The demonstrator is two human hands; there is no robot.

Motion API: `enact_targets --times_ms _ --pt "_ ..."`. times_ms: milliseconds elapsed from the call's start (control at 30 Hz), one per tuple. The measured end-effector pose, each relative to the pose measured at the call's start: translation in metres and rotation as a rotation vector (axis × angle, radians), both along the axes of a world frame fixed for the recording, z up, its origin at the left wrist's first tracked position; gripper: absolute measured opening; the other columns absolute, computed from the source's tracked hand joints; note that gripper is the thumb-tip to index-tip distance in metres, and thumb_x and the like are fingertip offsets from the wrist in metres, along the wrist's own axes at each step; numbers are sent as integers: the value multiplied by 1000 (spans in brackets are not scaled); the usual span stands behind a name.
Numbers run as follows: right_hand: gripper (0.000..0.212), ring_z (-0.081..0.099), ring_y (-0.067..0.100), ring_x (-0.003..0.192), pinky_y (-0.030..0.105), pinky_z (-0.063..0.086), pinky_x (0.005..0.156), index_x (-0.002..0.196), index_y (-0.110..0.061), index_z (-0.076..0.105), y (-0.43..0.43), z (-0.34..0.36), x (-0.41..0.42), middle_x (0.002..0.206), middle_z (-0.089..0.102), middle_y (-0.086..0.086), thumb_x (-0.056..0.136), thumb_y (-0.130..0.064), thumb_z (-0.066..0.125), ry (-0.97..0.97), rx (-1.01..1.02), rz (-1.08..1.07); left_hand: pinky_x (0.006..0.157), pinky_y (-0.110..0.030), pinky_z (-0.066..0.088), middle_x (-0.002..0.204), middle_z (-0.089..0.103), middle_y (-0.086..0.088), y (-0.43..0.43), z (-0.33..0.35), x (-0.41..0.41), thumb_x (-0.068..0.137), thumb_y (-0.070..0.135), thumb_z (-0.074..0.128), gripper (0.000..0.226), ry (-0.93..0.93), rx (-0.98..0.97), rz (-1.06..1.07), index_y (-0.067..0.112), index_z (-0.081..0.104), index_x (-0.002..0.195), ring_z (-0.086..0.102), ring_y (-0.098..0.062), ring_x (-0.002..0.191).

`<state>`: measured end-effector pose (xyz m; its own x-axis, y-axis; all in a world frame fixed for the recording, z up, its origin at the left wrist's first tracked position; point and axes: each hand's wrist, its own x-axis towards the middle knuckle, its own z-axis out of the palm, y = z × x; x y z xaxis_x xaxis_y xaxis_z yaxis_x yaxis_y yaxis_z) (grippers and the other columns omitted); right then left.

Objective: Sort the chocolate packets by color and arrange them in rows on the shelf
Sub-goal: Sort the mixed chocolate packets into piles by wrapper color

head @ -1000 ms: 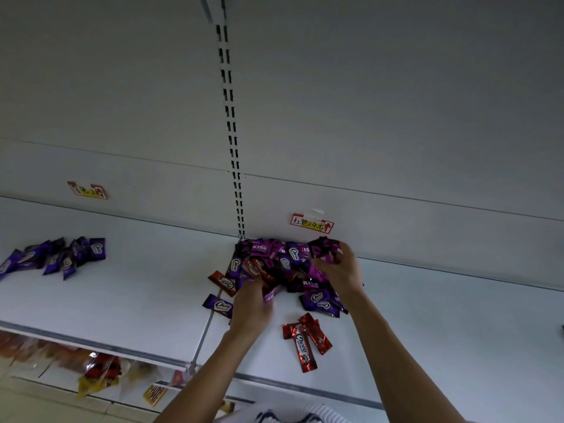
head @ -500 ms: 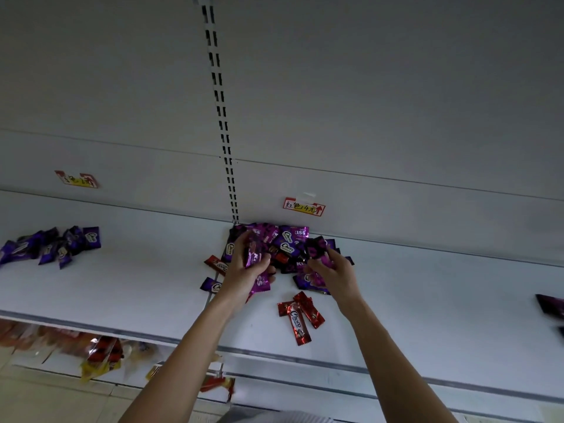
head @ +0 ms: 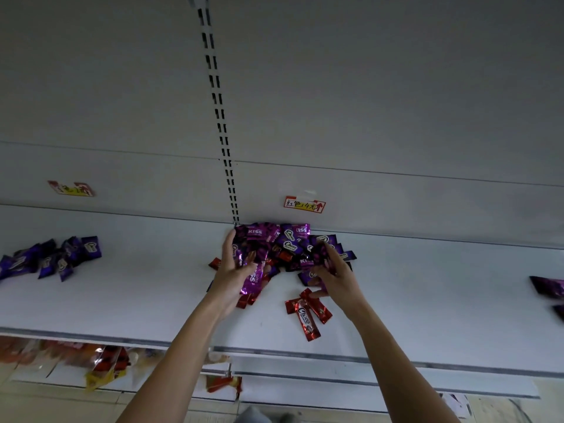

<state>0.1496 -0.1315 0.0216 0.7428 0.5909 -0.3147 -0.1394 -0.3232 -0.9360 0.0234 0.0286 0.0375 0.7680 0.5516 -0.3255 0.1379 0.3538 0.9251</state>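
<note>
The shelf (head: 427, 300) is white, and a mixed pile (head: 287, 242) of purple, magenta and red chocolate packets sits at its back edge, right below the slotted upright (head: 219, 117). The left hand (head: 235, 270) is at the pile's left side, fingers curled round a few magenta packets (head: 253, 277) that hang down past the palm. The right hand (head: 332, 276) is at the pile's right side. Its fingers are bent over a dark purple packet (head: 317, 254) and the thumb sticks out toward the front edge. From here I can't be sure the packet is off the heap.

Just in front of the pile, near the right thumb, two red packets (head: 308, 312) lie crossed. Well to the pile's left lies a cluster of purple packets (head: 52, 257). Far to its right, two dark packets (head: 549, 286) are cut off by the edge of view. A red-and-yellow price label (head: 304, 204) is stuck on the back panel just above the pile.
</note>
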Motion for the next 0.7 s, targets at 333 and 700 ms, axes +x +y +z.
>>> enact_targets --times_ms 333,700 --pt "48 58 15 66 27 47 51 129 -30 44 -67 41 -31 92 62 7 92 0 40 -237 23 -205 73 -26 48 96 62 -2 16 47 -37 96 8 41 38 -26 331 6 37 46 120 59 -13 84" --pt "60 57 13 68 29 51 55 122 -44 46 -188 68 -90 95 56 4 88 5 44 -257 -34 -649 76 -33 45 96 51 6 -55 45 14 91 4 49 59 -82 479 -405 54 37 120 51 -12 78"
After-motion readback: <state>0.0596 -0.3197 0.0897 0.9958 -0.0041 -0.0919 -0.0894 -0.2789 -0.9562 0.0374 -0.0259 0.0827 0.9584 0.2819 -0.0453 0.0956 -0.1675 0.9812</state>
